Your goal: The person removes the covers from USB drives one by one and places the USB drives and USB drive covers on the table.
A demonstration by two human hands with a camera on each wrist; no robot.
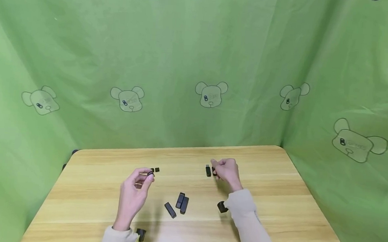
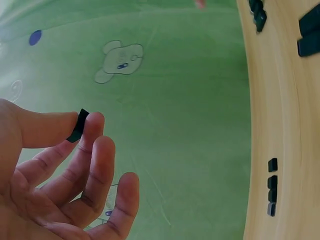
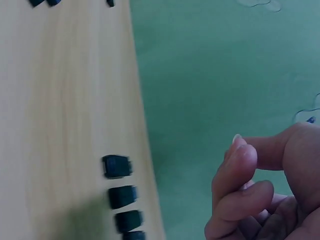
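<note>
My left hand (image 1: 133,194) is raised over the left part of the table. Between its thumb and index finger it pinches a small black cap (image 2: 78,126); the other fingers are spread and bent. At the far right of the table my right hand (image 1: 227,172) hovers by a row of black USB sticks (image 1: 208,170), several of which show in the right wrist view. Its fingers are curled with the thumb against them, and nothing shows in its grasp. Several small black caps (image 2: 272,165) stand in a row beyond the left hand.
Three dark capped sticks (image 1: 170,210) lie mid-table between the forearms, two of them side by side. The wooden table (image 1: 103,201) ends at a green curtain (image 1: 166,126) printed with bear faces. A black wrist camera (image 1: 222,207) sits at the right cuff.
</note>
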